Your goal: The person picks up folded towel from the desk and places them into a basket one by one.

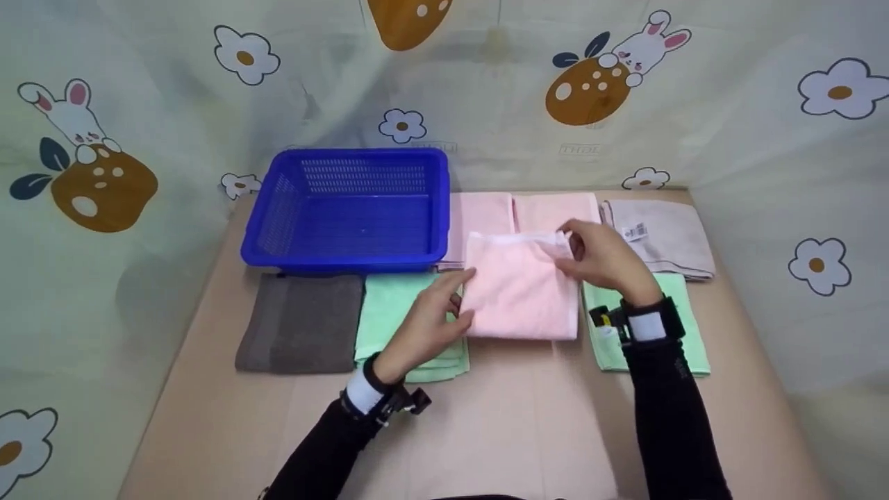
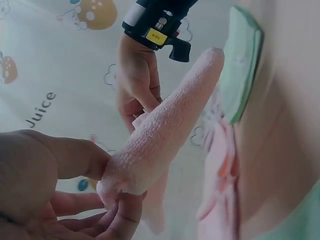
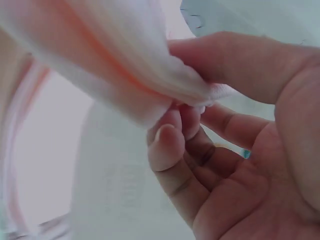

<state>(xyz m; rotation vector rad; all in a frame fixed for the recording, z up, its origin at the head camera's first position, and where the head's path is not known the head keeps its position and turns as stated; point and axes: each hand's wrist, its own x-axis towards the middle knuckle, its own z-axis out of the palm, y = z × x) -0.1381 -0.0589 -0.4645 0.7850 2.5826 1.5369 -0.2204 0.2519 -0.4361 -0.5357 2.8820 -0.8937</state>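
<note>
A folded pink towel (image 1: 521,292) is held up between both hands, raised off the table. My left hand (image 1: 434,316) pinches its left edge, thumb on one face and fingers on the other, as the left wrist view of the towel (image 2: 160,130) shows. At the upper right corner, my right hand (image 1: 608,257) pinches the towel between thumb and fingertips; in the right wrist view the folded layers (image 3: 125,65) hang from that grip. Below the held towel, a green folded towel (image 1: 392,305) lies partly hidden by my left hand.
A blue plastic basket (image 1: 364,267) stands at the back left. Two folded pink towels (image 1: 555,208) lie beside it, with a light grey towel (image 1: 667,236) at the back right. A dark grey towel (image 1: 302,323) lies front left, another green towel (image 1: 677,333) front right. A patterned curtain (image 1: 500,90) surrounds the table.
</note>
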